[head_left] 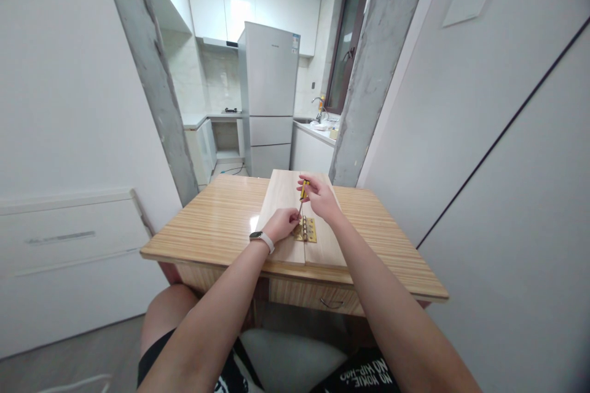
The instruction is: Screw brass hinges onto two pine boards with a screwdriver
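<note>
A brass hinge [310, 231] lies across the seam between two pale wooden boards [282, 193] on the table. My right hand [320, 198] is closed round the yellow and black handle of a screwdriver [304, 190], whose shaft slants down toward the hinge's left leaf. At the lower end of that shaft my left hand [283, 224] is closed, thumb and fingers pinched together by the hinge's upper left part. What the left fingers pinch is hidden. A watch [262, 237] with a light strap is on the left wrist.
The boards rest on a striped wooden table [221, 215] with a drawer [318, 298] below its front edge. Beyond the table stands a grey fridge [271, 80], with a sink counter to its right. White panels flank both sides.
</note>
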A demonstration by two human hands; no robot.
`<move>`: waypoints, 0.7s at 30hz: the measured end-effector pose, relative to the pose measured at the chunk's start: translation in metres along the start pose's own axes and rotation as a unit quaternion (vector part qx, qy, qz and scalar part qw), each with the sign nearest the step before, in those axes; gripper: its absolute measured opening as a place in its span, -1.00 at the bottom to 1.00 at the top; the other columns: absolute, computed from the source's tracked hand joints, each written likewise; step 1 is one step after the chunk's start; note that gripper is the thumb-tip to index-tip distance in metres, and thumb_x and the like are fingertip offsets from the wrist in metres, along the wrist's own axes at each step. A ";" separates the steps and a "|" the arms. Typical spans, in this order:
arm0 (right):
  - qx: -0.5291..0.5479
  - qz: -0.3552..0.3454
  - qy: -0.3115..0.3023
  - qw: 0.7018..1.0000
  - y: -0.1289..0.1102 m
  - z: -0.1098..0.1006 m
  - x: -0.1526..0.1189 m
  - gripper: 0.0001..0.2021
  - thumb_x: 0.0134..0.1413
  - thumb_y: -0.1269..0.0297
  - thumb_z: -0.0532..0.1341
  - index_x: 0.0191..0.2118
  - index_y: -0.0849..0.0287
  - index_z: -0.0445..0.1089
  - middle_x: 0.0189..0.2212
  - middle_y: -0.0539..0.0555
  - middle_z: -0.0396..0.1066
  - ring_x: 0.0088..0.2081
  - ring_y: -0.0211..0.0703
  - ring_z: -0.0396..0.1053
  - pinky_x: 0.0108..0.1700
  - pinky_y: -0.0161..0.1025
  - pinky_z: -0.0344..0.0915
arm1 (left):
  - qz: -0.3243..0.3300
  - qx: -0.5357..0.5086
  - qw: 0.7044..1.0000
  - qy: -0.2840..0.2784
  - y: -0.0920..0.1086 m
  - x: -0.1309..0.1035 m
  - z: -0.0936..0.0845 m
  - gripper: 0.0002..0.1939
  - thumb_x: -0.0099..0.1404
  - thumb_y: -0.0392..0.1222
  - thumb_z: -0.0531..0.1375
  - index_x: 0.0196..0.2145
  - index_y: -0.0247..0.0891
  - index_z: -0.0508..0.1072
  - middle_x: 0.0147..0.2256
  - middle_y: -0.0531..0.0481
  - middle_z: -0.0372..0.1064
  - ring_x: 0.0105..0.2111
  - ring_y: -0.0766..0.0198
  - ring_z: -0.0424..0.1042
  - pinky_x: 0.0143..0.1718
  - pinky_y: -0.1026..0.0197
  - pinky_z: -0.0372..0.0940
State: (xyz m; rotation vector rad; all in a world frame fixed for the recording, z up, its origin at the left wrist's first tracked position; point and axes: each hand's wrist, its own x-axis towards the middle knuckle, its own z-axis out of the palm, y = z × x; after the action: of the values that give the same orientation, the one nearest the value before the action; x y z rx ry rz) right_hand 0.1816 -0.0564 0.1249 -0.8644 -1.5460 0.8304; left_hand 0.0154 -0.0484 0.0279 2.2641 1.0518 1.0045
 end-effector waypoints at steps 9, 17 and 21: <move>-0.129 -0.057 0.060 0.988 0.003 -0.001 0.001 -0.67 0.11 0.15 0.33 -0.01 0.10 0.50 -0.23 0.09 0.54 -0.22 -0.08 0.52 -0.21 -0.14 0.52 | -0.009 0.003 1.000 0.002 -0.002 0.002 0.002 -0.86 0.26 -0.37 0.22 -0.29 -0.26 0.59 -0.34 -0.04 0.57 -0.32 0.24 0.48 -0.24 0.27 0.31; -0.051 -0.031 0.027 0.998 -0.001 0.003 -0.001 -0.62 0.16 0.17 0.27 0.09 0.08 0.46 -0.03 0.17 0.54 -0.09 -0.02 0.56 -0.35 -0.24 0.51 | -0.001 -0.001 1.000 -0.003 -0.002 0.001 0.002 -0.84 0.27 -0.36 0.20 -0.26 -0.26 0.60 -0.36 -0.02 0.56 -0.35 0.25 0.47 -0.26 0.27 0.30; -0.004 -0.009 -0.018 1.000 0.000 0.001 0.000 -0.58 0.20 0.17 0.20 0.16 0.11 0.45 0.09 0.24 0.49 -0.03 0.01 0.55 -0.35 -0.23 0.53 | -0.001 0.001 1.000 0.004 0.000 0.001 0.002 -0.84 0.26 -0.37 0.20 -0.28 -0.26 0.59 -0.35 -0.03 0.57 -0.34 0.25 0.48 -0.26 0.28 0.30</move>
State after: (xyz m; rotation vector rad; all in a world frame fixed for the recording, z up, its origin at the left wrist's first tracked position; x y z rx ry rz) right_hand 0.1811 -0.0561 0.1245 -0.8443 -1.5860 0.8314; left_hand 0.0168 -0.0474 0.0271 2.2620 1.0590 1.0118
